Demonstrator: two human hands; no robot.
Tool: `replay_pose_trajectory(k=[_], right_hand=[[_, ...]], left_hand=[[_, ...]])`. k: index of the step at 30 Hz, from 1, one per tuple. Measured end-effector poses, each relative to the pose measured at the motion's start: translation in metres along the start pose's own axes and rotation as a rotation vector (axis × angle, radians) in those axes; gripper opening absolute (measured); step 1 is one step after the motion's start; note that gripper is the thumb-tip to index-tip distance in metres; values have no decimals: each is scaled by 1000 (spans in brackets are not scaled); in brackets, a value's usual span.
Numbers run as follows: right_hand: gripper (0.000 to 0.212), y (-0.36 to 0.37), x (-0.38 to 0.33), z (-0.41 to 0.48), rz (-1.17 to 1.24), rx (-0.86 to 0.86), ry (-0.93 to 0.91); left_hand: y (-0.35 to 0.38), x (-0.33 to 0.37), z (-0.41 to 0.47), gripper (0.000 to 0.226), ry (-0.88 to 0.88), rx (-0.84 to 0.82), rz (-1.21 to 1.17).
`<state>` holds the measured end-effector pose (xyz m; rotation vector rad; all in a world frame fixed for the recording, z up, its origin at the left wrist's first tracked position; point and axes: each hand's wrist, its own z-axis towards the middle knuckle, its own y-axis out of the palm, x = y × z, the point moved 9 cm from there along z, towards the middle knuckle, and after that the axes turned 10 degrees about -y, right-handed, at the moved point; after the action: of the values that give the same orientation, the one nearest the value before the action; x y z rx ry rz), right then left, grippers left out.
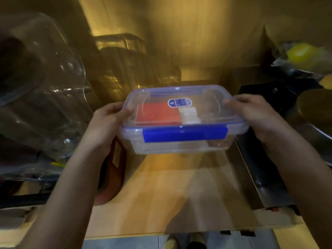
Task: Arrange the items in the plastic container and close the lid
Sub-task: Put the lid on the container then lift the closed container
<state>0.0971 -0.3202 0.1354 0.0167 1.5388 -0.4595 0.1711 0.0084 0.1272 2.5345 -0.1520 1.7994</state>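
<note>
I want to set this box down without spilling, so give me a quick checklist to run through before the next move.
1. Lid seated on the plastic container: ok.
2. Front blue clip folded down: ok.
3. Side and back clips latched: cannot tell, hidden or blurred.
4. Left hand and right hand gripping opposite ends: ok.
5. Red item and white item inside under the lid: ok.
6. Wooden surface below free for landing: ok.

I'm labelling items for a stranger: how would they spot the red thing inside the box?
Find the clear plastic container held between both hands over the wooden counter. Under its lid, left of the white stack, lies the flat red pack, the only red item inside.
</note>
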Motion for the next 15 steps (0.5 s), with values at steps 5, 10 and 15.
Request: replay_pose_trajectory(k=[5,10,15], right_hand=[[37,15,-14,53,49,136,-53],[37,29,6,82,4,196,-52],[33,43,27,92,-21,178,-86]], left_hand=[[18,22,45,62,133,47,-28],[24,6,75,75,139,79,-37],[31,-8,88,62,167,78,-5]])
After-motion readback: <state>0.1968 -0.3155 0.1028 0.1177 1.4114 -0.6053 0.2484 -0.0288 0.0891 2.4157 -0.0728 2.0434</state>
